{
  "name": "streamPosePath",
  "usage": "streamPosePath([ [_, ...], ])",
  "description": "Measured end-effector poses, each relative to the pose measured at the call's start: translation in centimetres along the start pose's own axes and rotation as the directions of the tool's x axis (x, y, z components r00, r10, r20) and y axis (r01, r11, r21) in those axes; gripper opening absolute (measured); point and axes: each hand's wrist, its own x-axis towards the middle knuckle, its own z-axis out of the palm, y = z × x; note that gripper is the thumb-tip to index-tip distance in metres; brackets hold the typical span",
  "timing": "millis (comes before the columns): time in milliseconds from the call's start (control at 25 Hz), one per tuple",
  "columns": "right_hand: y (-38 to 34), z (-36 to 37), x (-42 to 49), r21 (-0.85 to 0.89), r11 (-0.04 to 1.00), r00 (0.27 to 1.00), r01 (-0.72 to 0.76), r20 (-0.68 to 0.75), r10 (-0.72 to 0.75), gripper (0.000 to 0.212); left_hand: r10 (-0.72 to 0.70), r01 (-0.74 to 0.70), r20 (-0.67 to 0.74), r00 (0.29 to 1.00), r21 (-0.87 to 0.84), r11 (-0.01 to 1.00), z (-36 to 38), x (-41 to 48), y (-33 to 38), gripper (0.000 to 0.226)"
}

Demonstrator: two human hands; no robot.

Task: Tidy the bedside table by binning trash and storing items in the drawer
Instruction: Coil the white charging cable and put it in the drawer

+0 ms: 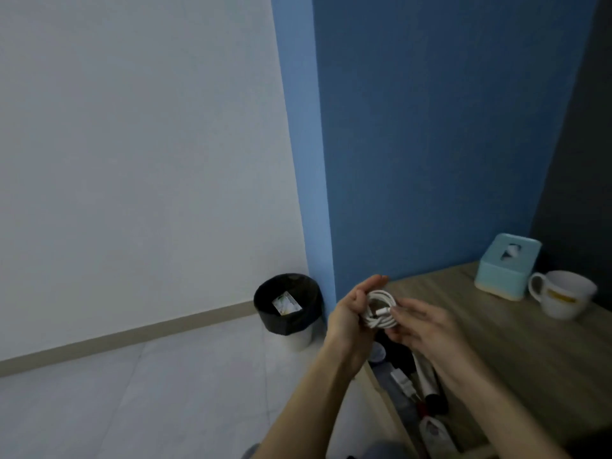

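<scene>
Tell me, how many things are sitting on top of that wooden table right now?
2: a light blue tissue box at the back corner and a white mug with a yellow band just right of it. The table's right side runs out of frame, so more may be hidden.

A teal tissue box [505, 266] stands just beside a white mug [560, 294].

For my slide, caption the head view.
Both hands hold a coiled white cable above the open drawer.
</scene>
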Motion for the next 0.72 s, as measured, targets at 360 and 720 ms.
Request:
streamPosePath([
  [360,15.9,-7.1,6.5,0.141,0.902,0.851,-0.408,-0.297,0.432,0.025,-0.007,0.154,-0.316,0.949,0.441,0.884,-11.2,7.4,-12.2,0.027],
  [720,27.5,-10.2,11.7,0.038,0.798,0.668,-0.601,-0.524,0.528,0.026,-0.061,0.225,-0.391,0.918,0.389,0.893,-15.3,12.2,-19.9,0.043],
])
